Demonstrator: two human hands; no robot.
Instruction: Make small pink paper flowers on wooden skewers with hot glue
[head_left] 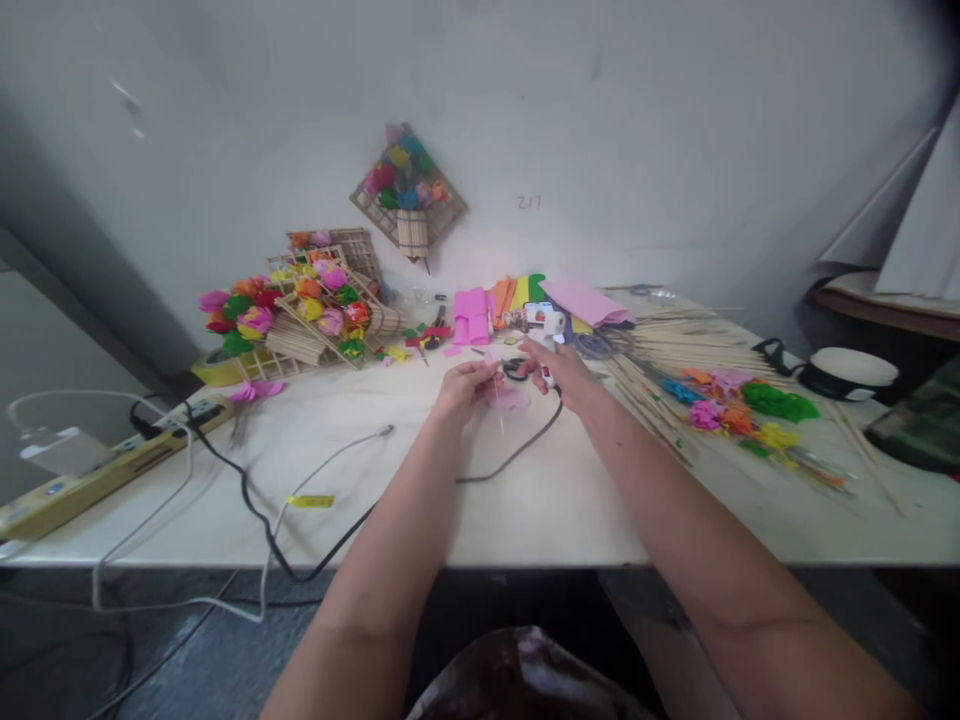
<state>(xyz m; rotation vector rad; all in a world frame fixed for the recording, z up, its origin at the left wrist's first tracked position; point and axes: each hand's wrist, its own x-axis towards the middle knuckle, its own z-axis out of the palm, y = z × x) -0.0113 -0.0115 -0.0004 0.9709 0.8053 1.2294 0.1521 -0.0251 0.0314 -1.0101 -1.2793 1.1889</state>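
Paper [492, 357], thin and pink, seems to be what we pinch between the thumb and fingers of our left hand [471, 385], above the worktop [540, 520], nearer its far edge than its near one. Our right hand [567, 372] is wrapped around a white glue gun [550, 325], whose cord [517, 462] curves leftward across the top. We judge the step in hand to be gluing that piece; whether any glue is out is too small to tell. Black-handled scissors [514, 369] lie between our hands. The next move, as we read it, calls for a light, steady pinch, with the hot tip close to the paper but off our fingers. Bright pink sheets [471, 315] lie by the far edge, paper flowers [739, 415] toward the right edge.
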